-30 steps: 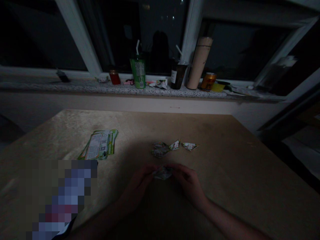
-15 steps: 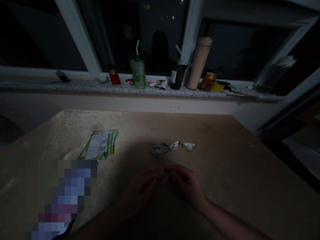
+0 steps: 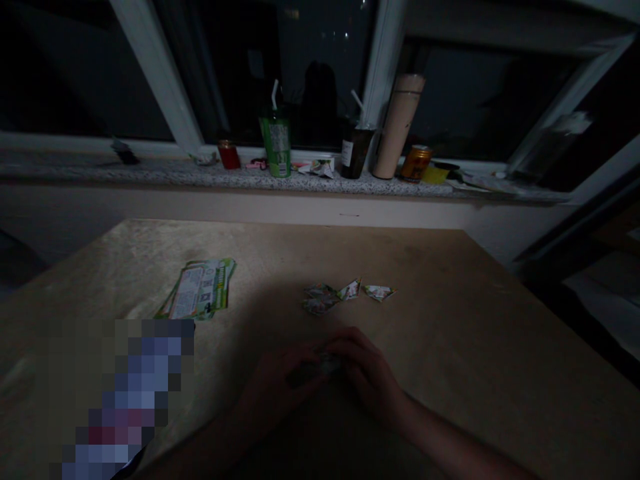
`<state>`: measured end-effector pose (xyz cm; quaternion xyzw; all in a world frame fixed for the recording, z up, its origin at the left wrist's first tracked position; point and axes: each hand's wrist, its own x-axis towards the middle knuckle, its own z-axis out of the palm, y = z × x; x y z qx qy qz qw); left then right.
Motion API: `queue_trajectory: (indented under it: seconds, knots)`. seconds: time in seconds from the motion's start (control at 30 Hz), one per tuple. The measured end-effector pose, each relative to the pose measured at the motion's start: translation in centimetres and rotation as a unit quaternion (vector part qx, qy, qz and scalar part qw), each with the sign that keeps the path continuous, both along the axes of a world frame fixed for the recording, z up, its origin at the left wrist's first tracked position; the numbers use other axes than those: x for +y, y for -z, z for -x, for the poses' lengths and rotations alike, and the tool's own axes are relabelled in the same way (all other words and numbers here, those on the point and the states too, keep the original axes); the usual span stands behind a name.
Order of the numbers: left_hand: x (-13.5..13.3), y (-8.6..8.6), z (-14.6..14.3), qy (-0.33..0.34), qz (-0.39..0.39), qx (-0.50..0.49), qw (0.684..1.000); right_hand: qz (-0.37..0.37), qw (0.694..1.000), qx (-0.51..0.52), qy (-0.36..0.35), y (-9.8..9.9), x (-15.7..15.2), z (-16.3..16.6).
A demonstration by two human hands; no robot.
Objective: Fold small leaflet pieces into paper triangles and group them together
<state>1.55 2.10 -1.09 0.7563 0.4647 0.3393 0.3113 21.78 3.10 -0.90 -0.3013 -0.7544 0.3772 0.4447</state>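
Between my fingers, low over the near middle of the table (image 3: pixel 430 267), is a small piece of folded paper (image 3: pixel 327 363), dark and mostly covered. My left hand (image 3: pixel 280 377) is closed on its left side, thumb below and fingers above. From the right, my right hand (image 3: pixel 367 370) grips the same paper with its fingers curled over it. Just beyond my hands lie folded paper pieces: a clustered one (image 3: pixel 320 298), a pointed one (image 3: pixel 350 289) touching or close to it, and a triangular one (image 3: pixel 380 292) apart on the right.
A stack of printed leaflets (image 3: pixel 200 290) lies at the left, with a pixelated object (image 3: pixel 135 393) nearer me. On the stone windowsill (image 3: pixel 175 173) stand a green cup (image 3: pixel 277 143), a dark cup (image 3: pixel 356 153), a beige flask (image 3: pixel 400 127), an orange can (image 3: pixel 416 163) and a red jar (image 3: pixel 229 155).
My right hand has shifted slightly left, its fingers now reaching further over the paper. My left fingers have drawn closer to it. The pieces on the table have stayed put.
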Motion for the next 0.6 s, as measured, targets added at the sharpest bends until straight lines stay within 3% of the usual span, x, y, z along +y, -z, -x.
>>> queue_trajectory:
  seconds: [0.33,0.6]
  knots:
    - [-0.2,-0.4,-0.1,0.0,0.048,0.038,0.998,-0.015,0.999,-0.035,0.034,0.8,0.3,0.4]
    - [-0.1,0.3,0.0,0.0,0.071,0.057,0.996,-0.003,0.996,-0.086,0.023,1.0,0.8,-0.1]
